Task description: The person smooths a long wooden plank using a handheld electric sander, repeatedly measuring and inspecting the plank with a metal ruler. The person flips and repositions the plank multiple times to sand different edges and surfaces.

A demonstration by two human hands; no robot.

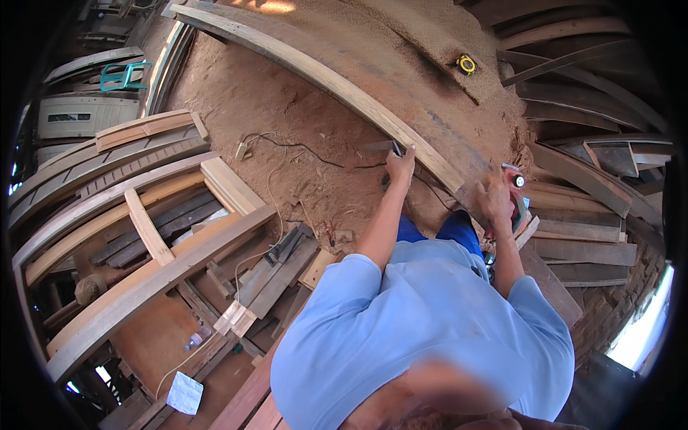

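Observation:
A long wooden beam (pixel 326 75) runs diagonally from the upper left to just in front of me, its pale upper edge facing up. My left hand (pixel 401 166) is closed at the beam's near side, fingertips against its edge. It grips a dark, silver-edged tool (pixel 396 148); a thin flat strip beside it may be its blade. My right hand (pixel 494 195) is past the beam's near end, slightly blurred, its fingers bent. Right beside it is a red power tool (pixel 514 183) with a round black-and-white knob; whether the hand touches it is unclear.
A yellow-and-black tape measure (pixel 466 64) lies on a sawdust-covered board. A dark cable (pixel 308 149) crosses the dusty ground. Wooden frames (pixel 154 261) and offcuts crowd the left; stacked planks (pixel 580 251) line the right. A teal stool (pixel 123 77) stands at the far left.

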